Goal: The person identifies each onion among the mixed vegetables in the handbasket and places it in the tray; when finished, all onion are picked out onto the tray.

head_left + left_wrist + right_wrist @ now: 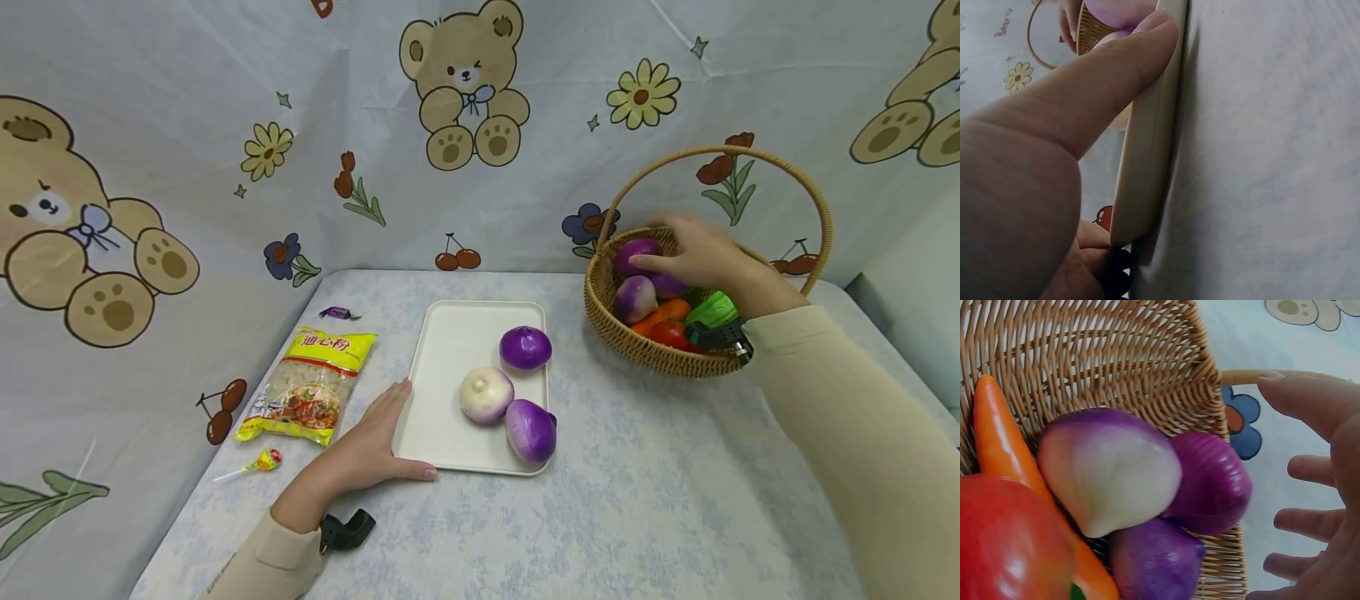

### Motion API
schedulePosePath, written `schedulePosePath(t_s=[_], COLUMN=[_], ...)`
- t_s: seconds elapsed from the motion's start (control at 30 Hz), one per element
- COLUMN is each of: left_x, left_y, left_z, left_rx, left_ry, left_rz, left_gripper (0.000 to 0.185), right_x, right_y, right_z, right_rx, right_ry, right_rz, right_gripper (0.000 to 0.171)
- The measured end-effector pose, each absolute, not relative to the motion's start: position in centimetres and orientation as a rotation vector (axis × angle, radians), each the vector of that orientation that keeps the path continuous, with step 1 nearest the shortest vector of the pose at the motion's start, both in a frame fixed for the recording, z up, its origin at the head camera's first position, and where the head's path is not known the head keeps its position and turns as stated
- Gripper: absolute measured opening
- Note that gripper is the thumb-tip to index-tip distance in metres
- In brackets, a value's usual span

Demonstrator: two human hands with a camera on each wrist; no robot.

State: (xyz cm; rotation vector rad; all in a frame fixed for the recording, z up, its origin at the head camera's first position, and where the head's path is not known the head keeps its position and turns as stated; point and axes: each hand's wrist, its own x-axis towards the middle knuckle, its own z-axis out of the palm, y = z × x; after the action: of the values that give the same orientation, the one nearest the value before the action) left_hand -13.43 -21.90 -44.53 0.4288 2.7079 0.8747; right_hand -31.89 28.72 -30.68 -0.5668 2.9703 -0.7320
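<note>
My left hand (375, 437) rests at the near left corner of a white rectangular tray (438, 350), thumb along the front rim and straight fingers against the left side. The left wrist view shows the thumb (1129, 62) lying over the rim. On the tray sit two purple onions (526, 347) and a whitish turnip (486, 396). Over a wicker basket (637, 354), my right hand (701, 254) reaches in from the right. Its fingers are spread, holding nothing, beside a purple onion (1210, 482) and a white-and-purple turnip (1110, 469) in the right wrist view.
The basket also holds an orange carrot (1007, 444), a red tomato (1013, 537) and a green vegetable (712, 310). Its tall handle (750, 152) arches over my right hand. Left of the tray lie a yellow noodle bag (307, 383), a lollipop (266, 460) and a purple-wrapped candy (337, 313).
</note>
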Motion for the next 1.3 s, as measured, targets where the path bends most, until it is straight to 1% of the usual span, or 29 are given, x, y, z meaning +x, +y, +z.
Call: schedulePosePath(t_s=[0.2, 0.4, 0.5, 0.77, 0.87, 0.97, 1.07, 1.23, 1.3], left_x=[-13.4, -13.4, -13.4, -13.5, -13.4, -13.4, -13.5, -13.5, -13.5], left_y=[-21.9, -21.9, -21.9, -21.7, -21.7, -21.8, -21.9, -22.0, -21.9], left_z=[-44.5, -44.5, -44.5, -44.5, -44.2, -44.1, -44.3, -44.3, -44.4], left_rx=[0.435, 0.44, 0.442, 0.441, 0.436, 0.438, 0.44, 0.432, 0.429], left_ry=[2.704, 2.706, 2.708, 2.705, 2.711, 2.715, 2.714, 2.712, 2.71], left_rz=[0.882, 0.881, 0.885, 0.872, 0.874, 0.873, 0.857, 0.852, 0.854], left_gripper=[0.146, 0.146, 0.146, 0.146, 0.146, 0.146, 0.146, 0.146, 0.146], right_x=[-32.8, -33.5, -33.6, -32.8, -32.8, -33.2, -33.6, -34.2, -34.4], right_y=[28.6, 28.3, 28.2, 28.3, 28.0, 27.7, 27.5, 26.8, 26.6], right_z=[-32.2, -33.0, -33.1, -32.5, -32.1, -32.2, -32.7, -33.2, -33.4], right_rx=[-0.657, -0.62, -0.591, -0.52, -0.543, -0.591, -0.599, -0.515, -0.483], right_ry=[2.953, 2.963, 2.984, 3.073, 3.062, 3.025, 3.003, 2.957, 2.953], right_rz=[-0.738, -0.688, -0.676, -0.727, -0.729, -0.642, -0.569, -0.559, -0.567], right_gripper=[0.072, 0.067, 0.061, 0.036, 0.038, 0.051, 0.057, 0.066, 0.067])
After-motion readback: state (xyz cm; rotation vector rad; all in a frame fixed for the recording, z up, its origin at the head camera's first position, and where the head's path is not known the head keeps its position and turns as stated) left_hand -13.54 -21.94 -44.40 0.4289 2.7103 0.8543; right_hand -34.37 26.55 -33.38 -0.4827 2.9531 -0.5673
